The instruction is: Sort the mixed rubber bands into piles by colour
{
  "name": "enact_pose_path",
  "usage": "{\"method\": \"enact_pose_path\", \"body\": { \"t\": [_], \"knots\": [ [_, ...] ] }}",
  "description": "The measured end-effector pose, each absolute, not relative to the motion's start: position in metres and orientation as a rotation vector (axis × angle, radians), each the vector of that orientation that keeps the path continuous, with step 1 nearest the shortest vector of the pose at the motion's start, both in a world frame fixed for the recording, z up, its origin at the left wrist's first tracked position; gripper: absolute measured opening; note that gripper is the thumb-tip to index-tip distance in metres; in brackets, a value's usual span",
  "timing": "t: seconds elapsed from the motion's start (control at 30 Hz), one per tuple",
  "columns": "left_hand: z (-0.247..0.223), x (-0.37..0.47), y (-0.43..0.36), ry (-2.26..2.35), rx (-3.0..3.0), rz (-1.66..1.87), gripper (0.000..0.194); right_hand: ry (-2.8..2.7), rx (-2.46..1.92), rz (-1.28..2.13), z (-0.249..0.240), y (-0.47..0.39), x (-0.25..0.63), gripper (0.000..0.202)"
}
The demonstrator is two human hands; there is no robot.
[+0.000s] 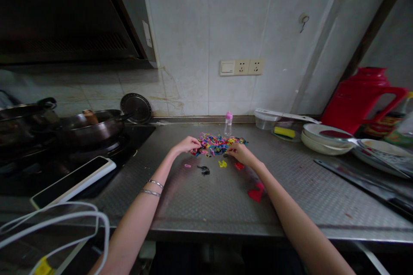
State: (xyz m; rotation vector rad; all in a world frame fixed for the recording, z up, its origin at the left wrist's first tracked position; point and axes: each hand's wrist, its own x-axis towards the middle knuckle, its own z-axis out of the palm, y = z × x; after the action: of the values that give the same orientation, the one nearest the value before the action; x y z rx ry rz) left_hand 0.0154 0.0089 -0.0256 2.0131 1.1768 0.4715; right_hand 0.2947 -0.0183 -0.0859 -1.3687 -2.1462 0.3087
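A loose heap of small multicoloured loops (214, 142), too small to tell whether they are paper clips or little bands, lies on the metal counter. At its left edge is my left hand (188, 144), fingers pinched together; what they hold is hidden. My right hand (240, 154) reaches the heap's right front side, fingertips also closed, with a dark piece close by. Nearer to me lie a black cluster (204, 171), a yellow cluster (222, 163), a red cluster (239, 166) and a single pink loop (187, 166). Behind the heap stands a small clear bottle (228, 126) with a pink cap.
On the left are a stove with a pan (87, 131) and a white device (74, 182) with a cable. Bowls (325, 148), a long dark knife (361, 182), a clear tub (266, 121) and a red thermos (358, 99) occupy the right. A red piece (256, 192) lies by my right forearm.
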Motion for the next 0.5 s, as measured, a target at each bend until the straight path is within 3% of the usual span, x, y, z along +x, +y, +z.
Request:
{"method": "enact_pose_path", "body": {
  "t": [0.5],
  "knots": [
    [-0.045,0.005,0.028,1.229,2.252,0.363,0.019,-2.244,-1.207,0.63,-0.066,-0.036,0.278,0.017]
  ]
}}
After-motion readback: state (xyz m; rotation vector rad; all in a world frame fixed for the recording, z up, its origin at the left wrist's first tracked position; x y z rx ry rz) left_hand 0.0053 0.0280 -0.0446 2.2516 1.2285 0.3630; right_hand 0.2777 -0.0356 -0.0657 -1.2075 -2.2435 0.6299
